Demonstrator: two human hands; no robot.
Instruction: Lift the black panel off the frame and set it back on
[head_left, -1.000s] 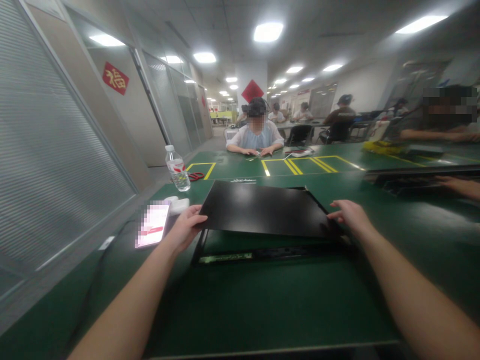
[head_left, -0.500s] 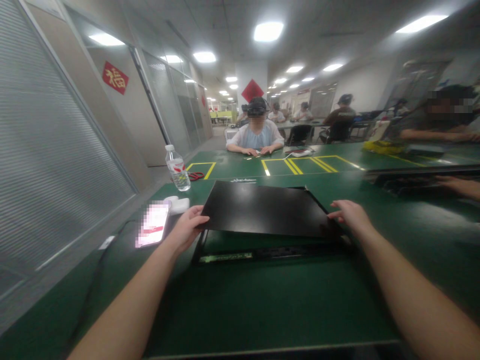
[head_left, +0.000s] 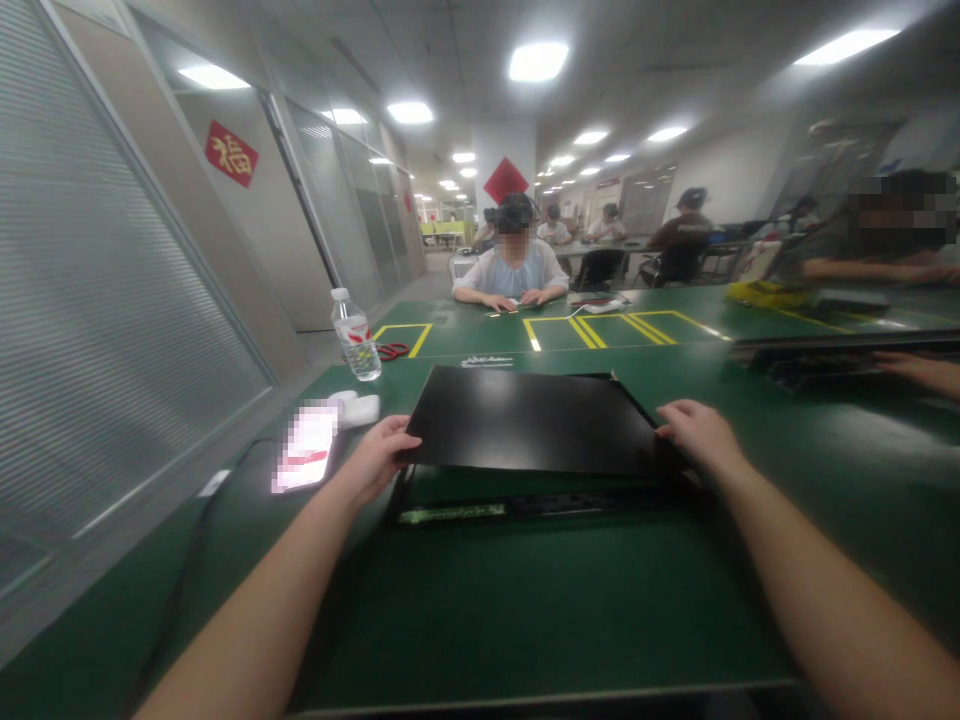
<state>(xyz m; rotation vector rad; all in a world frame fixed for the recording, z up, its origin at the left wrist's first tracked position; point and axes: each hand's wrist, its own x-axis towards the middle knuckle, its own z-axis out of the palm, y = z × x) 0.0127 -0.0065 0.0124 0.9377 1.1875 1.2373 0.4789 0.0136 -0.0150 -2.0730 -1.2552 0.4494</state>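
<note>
A flat black panel is held tilted above a black frame that lies on the green table. My left hand grips the panel's near left corner, thumb on top. My right hand holds the near right corner with the fingers curled over the edge. The panel's near edge is raised, so a strip of the frame with a green circuit board shows beneath it.
A lit phone and a white case lie to the left, with a water bottle and red scissors behind. A person sits across the table. Another person's hand rests on a black panel at the right.
The panel's near edge has sunk slightly toward the frame. Both hands have kept their hold on the corners, and my right fingers have closed more over the edge.
</note>
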